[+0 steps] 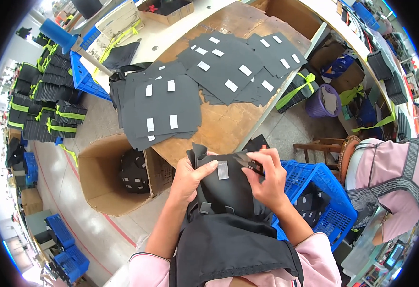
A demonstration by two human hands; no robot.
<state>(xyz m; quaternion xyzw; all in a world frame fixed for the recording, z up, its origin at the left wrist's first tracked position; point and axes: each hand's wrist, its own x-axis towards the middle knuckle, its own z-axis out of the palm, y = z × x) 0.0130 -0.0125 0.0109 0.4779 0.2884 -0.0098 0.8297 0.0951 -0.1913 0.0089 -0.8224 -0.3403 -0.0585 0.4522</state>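
A black fabric panel (pixel 214 189) is held up in front of me, with a grey patch (pixel 223 170) near its top edge and smaller patches lower down. My left hand (pixel 188 179) pinches its upper left part, thumb pressed beside the patch. In my right hand (pixel 270 177) is a pair of thread snips (pixel 250 163), dark and small, its tips pointing left across the panel's top edge. On the wooden tabletop (pixel 228 122) beyond, piles of dark panels (pixel 161 103) with white patches overlap one another.
An open cardboard box (pixel 94 179) with dark pieces inside stands at left. Close on my right is a blue crate (pixel 336 210) holding more panels. Another person (pixel 386 177) sits farther right. Bundles tied with yellow-green strips (pixel 51 98) and a purple basket (pixel 322 103) stand around the table.
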